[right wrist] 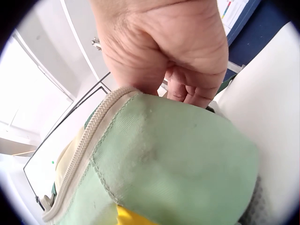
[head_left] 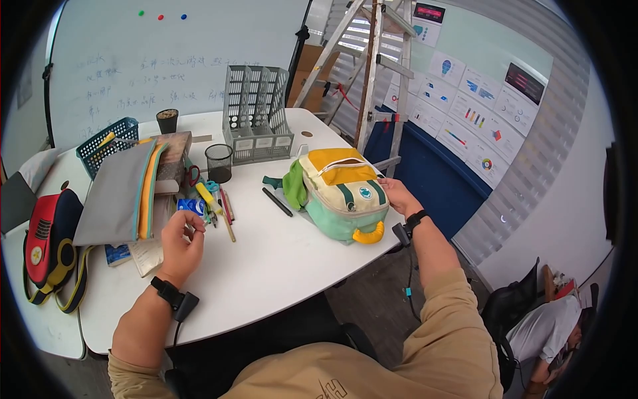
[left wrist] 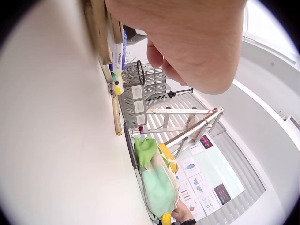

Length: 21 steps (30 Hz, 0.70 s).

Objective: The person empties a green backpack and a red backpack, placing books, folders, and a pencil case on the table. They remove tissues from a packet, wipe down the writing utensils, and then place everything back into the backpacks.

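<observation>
A small mint, cream and yellow backpack (head_left: 345,199) lies at the table's right edge, its yellow handle (head_left: 369,234) toward the person. At its right side, the right hand (head_left: 400,196) grips the fabric; in the right wrist view the fingers of that hand (right wrist: 173,56) curl behind the mint side panel (right wrist: 178,154), fingertips partly hidden. The left hand (head_left: 181,247) hangs over the table beside the pens, fingers loosely curled, holding nothing. In the left wrist view this hand (left wrist: 187,42) is above the backpack (left wrist: 159,185), well apart from it.
Grey folders (head_left: 119,199), a red bag (head_left: 50,243) and a teal basket (head_left: 106,143) are at the left. Pens (head_left: 226,206), a mesh cup (head_left: 218,163), a black marker (head_left: 277,202) and a grey file rack (head_left: 258,120) are in the middle. Behind stands a ladder (head_left: 369,80).
</observation>
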### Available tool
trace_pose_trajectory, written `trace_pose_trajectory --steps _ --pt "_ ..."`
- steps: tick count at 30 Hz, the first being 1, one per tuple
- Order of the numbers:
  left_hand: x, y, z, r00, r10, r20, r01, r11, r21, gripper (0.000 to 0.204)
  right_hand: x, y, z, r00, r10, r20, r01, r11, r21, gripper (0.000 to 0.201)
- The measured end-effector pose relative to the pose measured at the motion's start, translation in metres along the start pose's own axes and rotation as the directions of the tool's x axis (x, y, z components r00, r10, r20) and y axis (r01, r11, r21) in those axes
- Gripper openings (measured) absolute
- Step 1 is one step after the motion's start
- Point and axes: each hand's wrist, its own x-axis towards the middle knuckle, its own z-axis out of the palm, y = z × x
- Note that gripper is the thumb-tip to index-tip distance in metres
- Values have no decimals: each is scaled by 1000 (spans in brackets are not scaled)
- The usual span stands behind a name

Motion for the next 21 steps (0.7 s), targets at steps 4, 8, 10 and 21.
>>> trace_pose_trajectory --steps 4,8,10,21 --pt "1 -1 -1 1000 7 -3 -7 1000 -4 19 14 12 -8 997 -57 -54 47 984 -173 56" --pt "1 0 -2 1000 8 -5 -8 1000 1 19 -1 -11 -2 972 -97 -216 12 931 -365 56" --pt "0 0 -2 1000 13 -5 -13 1000 0 19 7 -4 -8 962 -86 -260 -4 944 -329 55" --pt "1 2 -3 1000 25 -2 -25 1000 1 19 -10 -19 -14 990 101 -95 -121 966 -227 48"
